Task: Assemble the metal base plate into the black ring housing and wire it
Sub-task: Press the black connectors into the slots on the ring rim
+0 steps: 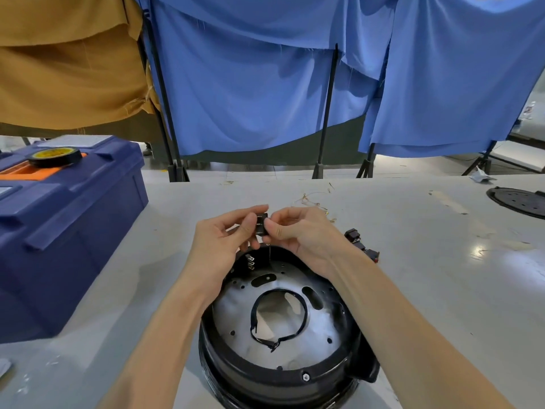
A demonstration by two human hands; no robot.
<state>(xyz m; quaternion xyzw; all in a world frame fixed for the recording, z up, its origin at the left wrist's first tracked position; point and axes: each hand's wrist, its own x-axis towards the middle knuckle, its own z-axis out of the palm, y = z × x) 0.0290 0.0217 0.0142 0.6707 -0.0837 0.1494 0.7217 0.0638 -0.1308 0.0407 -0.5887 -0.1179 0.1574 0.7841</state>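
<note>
The metal base plate (283, 326) sits inside the black ring housing (265, 376) on the surface (413, 261); above its far rim, left hand (224, 240) and right hand (298, 231) together pinch a small black component (261, 223).

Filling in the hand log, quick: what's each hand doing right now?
Left hand: pinches the small black part, above the black ring housing.
Right hand: pinches the same small black part from the other side.
</note>
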